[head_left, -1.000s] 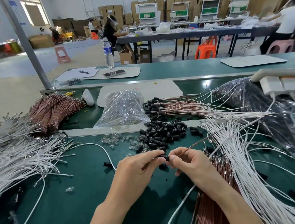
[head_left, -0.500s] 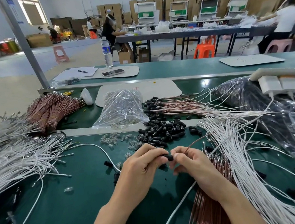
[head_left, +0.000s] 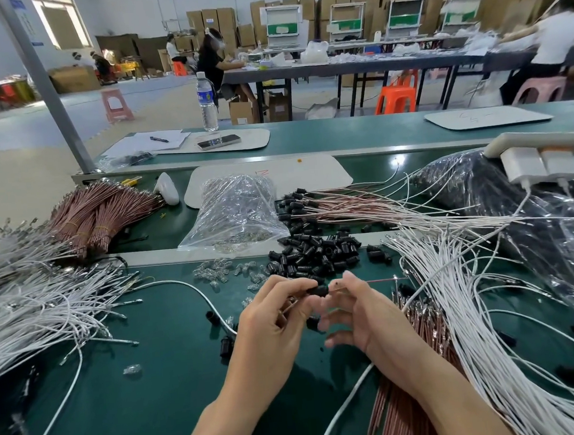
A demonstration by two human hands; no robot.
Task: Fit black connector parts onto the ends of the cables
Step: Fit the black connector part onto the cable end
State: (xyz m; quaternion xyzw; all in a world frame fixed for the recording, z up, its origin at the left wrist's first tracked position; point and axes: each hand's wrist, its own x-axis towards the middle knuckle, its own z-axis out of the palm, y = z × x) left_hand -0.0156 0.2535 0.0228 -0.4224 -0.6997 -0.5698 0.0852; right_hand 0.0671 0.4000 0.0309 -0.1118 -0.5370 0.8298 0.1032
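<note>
My left hand [head_left: 273, 324] pinches a small black connector part [head_left: 320, 290] between thumb and fingertips, just above the green belt. My right hand [head_left: 362, 314] meets it from the right and pinches a thin pink cable [head_left: 380, 280] that runs into the connector. A pile of loose black connector parts [head_left: 316, 252] lies just beyond my hands. Pink cables with connectors fitted [head_left: 339, 206] fan out farther back. White cables [head_left: 464, 306] sweep along the right, and pink cables [head_left: 406, 396] lie under my right forearm.
White cables [head_left: 28, 306] are heaped at the left, with bundled pink cables [head_left: 96, 215] behind them. A clear bag [head_left: 237, 211] and small clear parts [head_left: 221, 274] sit mid-belt. Dark plastic bags [head_left: 537, 232] and a power strip [head_left: 541, 156] fill the right. People work at far tables.
My hands have stayed together around the connector. The pink cable in my right hand now lies flatter, pointing right instead of slanting up.
</note>
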